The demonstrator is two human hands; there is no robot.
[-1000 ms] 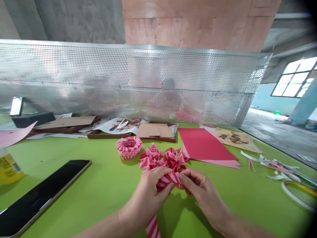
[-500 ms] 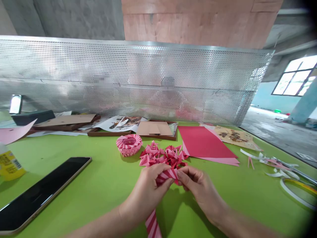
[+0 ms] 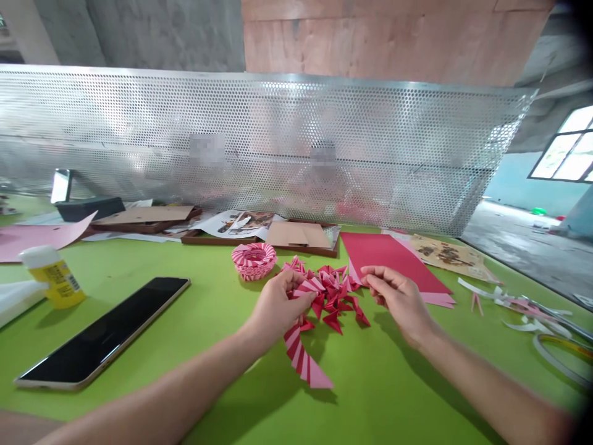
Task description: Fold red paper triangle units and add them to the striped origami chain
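My left hand (image 3: pixel 278 304) pinches a curved strip of interlocked folded paper (image 3: pixel 301 357), striped in pink and red. Its loose end hangs toward me above the green table. Beyond the strip is a pile of folded paper pieces (image 3: pixel 334 290), pink and red with pointed tips. At the pile's right edge, the thumb and fingers of my right hand (image 3: pixel 393 295) are pressed together. Whatever lies between those fingertips is too small to make out. A round striped paper basket (image 3: pixel 254 262) of the same folded pieces stands behind my left hand.
A phone (image 3: pixel 106 330) lies at the left, with a yellow glue bottle (image 3: pixel 58 281) behind it. Red paper sheets (image 3: pixel 393 259) lie behind my right hand. Paper scraps, scissors and a tape roll (image 3: pixel 563 358) sit far right. A perforated metal panel (image 3: pixel 278 148) borders the back.
My right hand has moved off the strip, rightward and away from me to the pile's edge. My left hand keeps the strip, whose loose end has swung right. The view has shifted left.
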